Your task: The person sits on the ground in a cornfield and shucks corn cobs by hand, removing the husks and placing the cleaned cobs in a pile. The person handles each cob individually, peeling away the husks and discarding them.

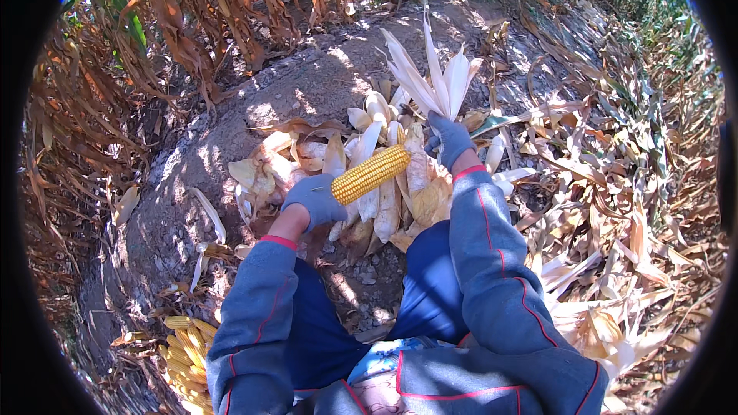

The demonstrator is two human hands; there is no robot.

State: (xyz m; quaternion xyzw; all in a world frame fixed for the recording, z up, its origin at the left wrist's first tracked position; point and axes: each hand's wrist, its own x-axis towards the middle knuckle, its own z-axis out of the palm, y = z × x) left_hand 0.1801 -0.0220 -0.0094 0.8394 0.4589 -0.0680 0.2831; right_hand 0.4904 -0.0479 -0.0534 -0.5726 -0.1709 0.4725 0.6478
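Observation:
My left hand (pixel 314 200), in a grey glove, grips the lower end of a bare yellow ear of corn (pixel 372 174). The cob points up and to the right over a heap of corn ears still in pale husks (pixel 386 207). In my right hand (pixel 451 139), gloved the same way, is a bunch of dry corn husk (pixel 438 80) whose leaves fan out away from me. The husk and the bare ear are apart from each other. Some ears in the heap lie partly behind my hands.
Husked yellow ears (pixel 187 357) are piled on the ground at my lower left. Discarded dry husks (pixel 599 202) cover the ground on my right. Dry standing corn stalks (pixel 230 11) line the far and left sides. My knees (pixel 429 276) flank the near side of the heap.

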